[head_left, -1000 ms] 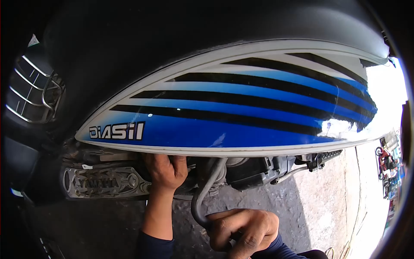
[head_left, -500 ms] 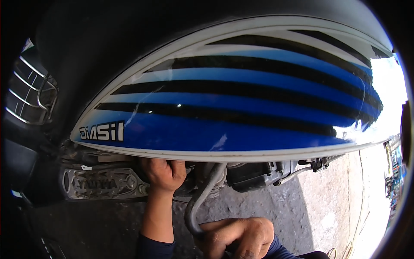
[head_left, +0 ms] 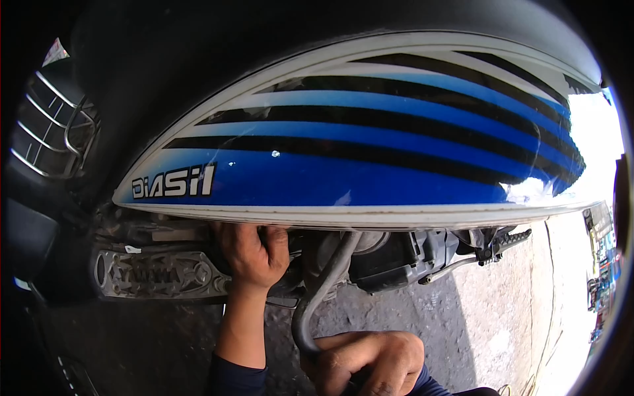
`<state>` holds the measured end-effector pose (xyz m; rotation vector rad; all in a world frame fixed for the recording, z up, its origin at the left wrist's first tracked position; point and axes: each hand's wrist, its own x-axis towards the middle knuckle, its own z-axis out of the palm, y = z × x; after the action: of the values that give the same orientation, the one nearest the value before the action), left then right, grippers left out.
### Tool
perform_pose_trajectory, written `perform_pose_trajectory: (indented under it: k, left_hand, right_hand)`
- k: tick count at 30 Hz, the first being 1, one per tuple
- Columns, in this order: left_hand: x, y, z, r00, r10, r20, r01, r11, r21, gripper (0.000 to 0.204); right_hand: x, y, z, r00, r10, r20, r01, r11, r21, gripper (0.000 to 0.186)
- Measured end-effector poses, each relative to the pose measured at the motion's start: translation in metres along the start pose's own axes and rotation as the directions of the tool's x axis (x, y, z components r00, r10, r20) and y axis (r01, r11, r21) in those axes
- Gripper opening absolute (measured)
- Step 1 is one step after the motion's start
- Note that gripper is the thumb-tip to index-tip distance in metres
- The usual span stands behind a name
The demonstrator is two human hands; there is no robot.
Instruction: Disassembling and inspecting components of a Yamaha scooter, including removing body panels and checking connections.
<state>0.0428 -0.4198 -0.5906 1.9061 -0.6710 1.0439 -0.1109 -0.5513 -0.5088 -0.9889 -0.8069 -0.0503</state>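
A scooter's blue, black and white striped side panel (head_left: 370, 158) fills the middle of the view. My left hand (head_left: 254, 257) reaches up beneath the panel's lower edge, its fingers bent and close together. The fingertips are hidden under the panel, so what they hold or touch there cannot be seen. Lower down, my right hand (head_left: 373, 363) is closed around the bottom end of a bent grey pipe (head_left: 310, 310). That pipe curves down from the engine (head_left: 380, 264), with its lower end covered by my fingers.
Left of my left hand sits a dirty metal footrest-like plate (head_left: 155, 276) with a raised pattern. A chrome wire rack (head_left: 49, 129) is at the far left. The black seat (head_left: 317, 23) arches over the panel. Rough grey concrete floor (head_left: 416, 313) lies underneath, brightly sunlit at the right.
The lower edge of the panel appears a little higher in view, showing slightly more of the parts below. Both hands keep nearly the same places and hold shapes.
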Motion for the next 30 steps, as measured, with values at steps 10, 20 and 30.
perform_pose_trajectory:
  k: [10,20,30]
  left_hand:
    - [0.001,0.001,0.001,1.0,0.005,-0.015,-0.005,1.0,-0.008,0.024]
    - [-0.004,0.001,-0.001,0.999,-0.037,0.038,0.039,0.998,-0.04,0.028]
    - [0.0,0.002,0.0,1.0,-0.023,0.014,0.024,0.997,-0.071,0.031]
  right_hand:
    - [0.0,-0.009,0.005,0.997,0.01,-0.078,-0.01,1.0,0.004,0.024]
    - [-0.002,-0.009,0.006,0.994,0.01,-0.109,-0.005,0.999,0.046,0.021]
    - [0.004,-0.009,0.003,0.998,0.014,-0.053,-0.014,1.0,-0.001,0.021]
